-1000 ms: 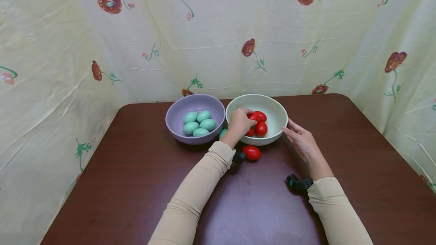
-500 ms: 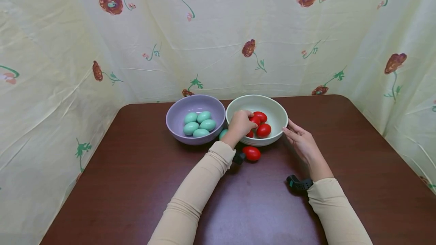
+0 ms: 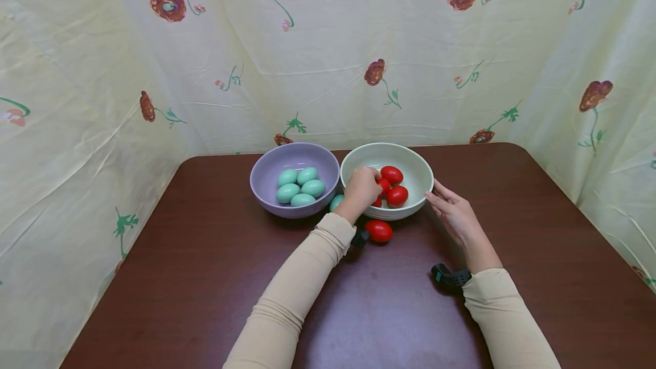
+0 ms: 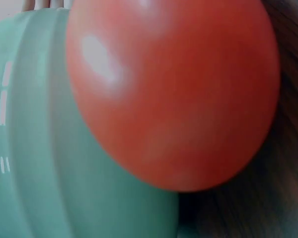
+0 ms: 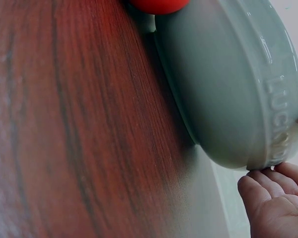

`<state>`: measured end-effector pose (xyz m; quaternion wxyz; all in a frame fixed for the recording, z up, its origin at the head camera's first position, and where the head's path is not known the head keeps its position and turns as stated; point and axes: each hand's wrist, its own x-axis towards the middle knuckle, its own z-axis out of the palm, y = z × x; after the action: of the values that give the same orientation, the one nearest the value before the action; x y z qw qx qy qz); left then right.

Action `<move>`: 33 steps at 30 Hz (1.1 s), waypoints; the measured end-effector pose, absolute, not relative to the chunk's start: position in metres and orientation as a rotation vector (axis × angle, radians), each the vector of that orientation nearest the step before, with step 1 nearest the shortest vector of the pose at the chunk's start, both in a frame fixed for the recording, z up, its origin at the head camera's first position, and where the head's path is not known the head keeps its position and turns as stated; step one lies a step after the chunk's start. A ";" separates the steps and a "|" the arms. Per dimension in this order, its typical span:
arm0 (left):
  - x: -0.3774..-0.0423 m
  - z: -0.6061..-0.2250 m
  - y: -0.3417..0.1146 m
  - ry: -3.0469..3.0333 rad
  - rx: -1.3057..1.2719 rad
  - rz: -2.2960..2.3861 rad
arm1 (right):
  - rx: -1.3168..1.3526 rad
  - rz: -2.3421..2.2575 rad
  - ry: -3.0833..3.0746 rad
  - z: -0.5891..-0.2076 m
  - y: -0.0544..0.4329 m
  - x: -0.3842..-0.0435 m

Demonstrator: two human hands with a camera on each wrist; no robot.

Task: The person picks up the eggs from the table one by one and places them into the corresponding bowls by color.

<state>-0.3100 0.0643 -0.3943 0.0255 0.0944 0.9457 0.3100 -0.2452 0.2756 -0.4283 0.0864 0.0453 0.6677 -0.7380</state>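
My left hand [image 3: 362, 187] reaches over the near left rim of the pale green bowl [image 3: 417, 178]. Its curled fingers are at a red egg [image 3: 384, 187] in that bowl; whether they still grip it is hidden. Other red eggs [image 3: 397, 196] lie around it. With nearly straight fingers, my right hand [image 3: 456, 215] touches the bowl's right side; in the right wrist view its fingertips [image 5: 256, 178] meet the wall near the rim. On the table, against the bowl's front, lies another red egg [image 3: 379, 231], which looms large in the left wrist view [image 4: 174, 94].
A purple bowl [image 3: 261, 178] holding several mint-green eggs [image 3: 288, 193] stands left of the pale green one. Another mint egg [image 3: 336, 203] lies between the bowls, partly behind the left wrist. The brown table [image 3: 195, 278] meets a flowered curtain [image 3: 328, 44] at the back.
In the pale green bowl, the red egg at my left fingers has shifted slightly toward me, and a neighbouring one has rolled right. The left fingers have drawn back a little. My right hand stays put.
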 end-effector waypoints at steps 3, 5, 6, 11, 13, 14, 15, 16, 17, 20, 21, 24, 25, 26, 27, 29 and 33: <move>-0.310 -0.394 0.064 2.895 0.277 1.024 | 0.126 -2.192 2.003 -0.428 0.276 -0.245; -0.309 -0.394 0.063 2.864 0.260 1.113 | 0.124 -2.200 1.998 -0.429 0.276 -0.246; -0.309 -0.393 0.062 2.850 0.257 1.163 | 0.125 -2.199 1.998 -0.430 0.276 -0.246; -0.301 -0.389 0.058 2.789 0.294 1.351 | 0.120 -2.228 1.979 -0.432 0.276 -0.247; -0.297 -0.388 0.055 2.756 0.304 1.404 | 0.122 -2.225 1.986 -0.432 0.276 -0.247; -0.295 -0.387 0.053 2.739 0.303 1.428 | 0.124 -2.216 1.994 -0.431 0.276 -0.247; -0.292 -0.387 0.052 2.724 0.300 1.447 | 0.126 -2.210 1.999 -0.431 0.276 -0.247; -0.289 -0.387 0.050 2.708 0.296 1.475 | 0.131 -2.203 2.005 -0.431 0.276 -0.247; -0.287 -0.387 0.049 2.695 0.295 1.500 | 0.139 -2.196 2.012 -0.430 0.276 -0.247; -0.279 -0.388 0.044 2.674 0.310 1.565 | 0.151 -2.185 2.019 -0.429 0.275 -0.247; -0.276 -0.388 0.041 2.671 0.315 1.584 | 0.154 -2.192 2.012 -0.429 0.275 -0.247; -0.267 -0.386 0.035 2.638 0.309 1.643 | 0.144 -2.190 2.018 -0.428 0.275 -0.247; -0.264 -0.385 0.033 2.624 0.304 1.665 | 0.139 -2.193 2.015 -0.428 0.275 -0.247; -0.261 -0.385 0.030 2.610 0.301 1.687 | 0.137 -2.194 2.014 -0.428 0.275 -0.248; -0.258 -0.384 0.028 2.598 0.300 1.706 | 0.136 -2.194 2.014 -0.428 0.275 -0.248; -0.252 -0.383 0.023 2.567 0.308 1.747 | 0.133 -2.190 2.016 -0.429 0.275 -0.248; -0.242 -0.382 0.017 2.561 0.365 1.752 | 0.143 -2.190 2.015 -0.429 0.276 -0.247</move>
<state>-0.2419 0.0169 -0.3822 0.0085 0.1169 0.8196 0.5607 -0.2469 0.2764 -0.4290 0.0809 0.0480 0.6740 -0.7327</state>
